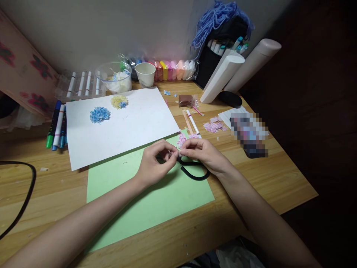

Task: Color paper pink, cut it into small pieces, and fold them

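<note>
My left hand (159, 162) and my right hand (205, 153) meet fingertip to fingertip above the right part of a green sheet (122, 208). Both are pinched closed; whatever sits between the fingertips is too small to make out. Beneath them lie black-handled scissors (195, 178), partly covered by my right hand. Just beyond my fingers are pink-and-white paper scraps (182, 139). A white sheet (139, 123) overlaps the green one and bears a clump of blue paper bits (99, 115) and a yellow clump (119, 101) with some blue at its edge.
Another pile of pink scraps (214, 125) lies to the right, near a pixelated dark object (249, 136). Behind stand a paper cup (145, 75), a clear tub (113, 80), bagged coloured clay (173, 70) and two leaning bottles (223, 79). Markers (57, 124) lie at left.
</note>
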Available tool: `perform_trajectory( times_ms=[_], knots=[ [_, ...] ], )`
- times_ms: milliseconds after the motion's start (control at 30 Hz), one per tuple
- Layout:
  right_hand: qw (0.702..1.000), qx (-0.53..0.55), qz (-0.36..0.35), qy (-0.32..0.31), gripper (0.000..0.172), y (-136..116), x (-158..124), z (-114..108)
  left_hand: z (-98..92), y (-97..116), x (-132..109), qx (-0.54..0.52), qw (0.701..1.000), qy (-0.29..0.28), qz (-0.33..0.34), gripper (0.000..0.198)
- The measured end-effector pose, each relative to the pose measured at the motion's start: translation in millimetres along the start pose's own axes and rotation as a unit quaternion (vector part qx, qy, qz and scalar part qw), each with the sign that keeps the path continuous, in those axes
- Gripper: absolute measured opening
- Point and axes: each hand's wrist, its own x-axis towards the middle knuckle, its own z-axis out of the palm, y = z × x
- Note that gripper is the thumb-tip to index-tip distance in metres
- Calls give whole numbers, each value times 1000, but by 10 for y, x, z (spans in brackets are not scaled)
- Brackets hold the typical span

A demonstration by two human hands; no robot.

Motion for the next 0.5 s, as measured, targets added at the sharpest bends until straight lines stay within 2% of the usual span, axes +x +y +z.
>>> perform_trajectory(
  times_ms=[133, 200, 267, 333, 400, 500],
  knots=[
    [998, -43, -33, 9, 23, 24, 0, 26, 3, -7, 3, -1, 1000, 6, 4, 6],
    [990, -91, -87, 59, 25, 28, -18, 57, 2, -3, 1, 6, 1000, 20, 4, 6],
    [963, -165, -167, 133, 23, 22, -52, 95, -2, 5, -1, 18, 999, 41, 3, 7],
    [920, -255, -250, 163, 16, 13, -91, 131, -5, 13, -4, 25, 998, 60, 0, 9],
    [884, -320, -308, 145, 10, 12, -121, 156, -6, 17, -7, 25, 997, 68, -4, 10],
    [868, -347, -334, 121, 3, 32, -135, 174, -4, 15, -8, 24, 997, 72, -4, 10]
  ],
)
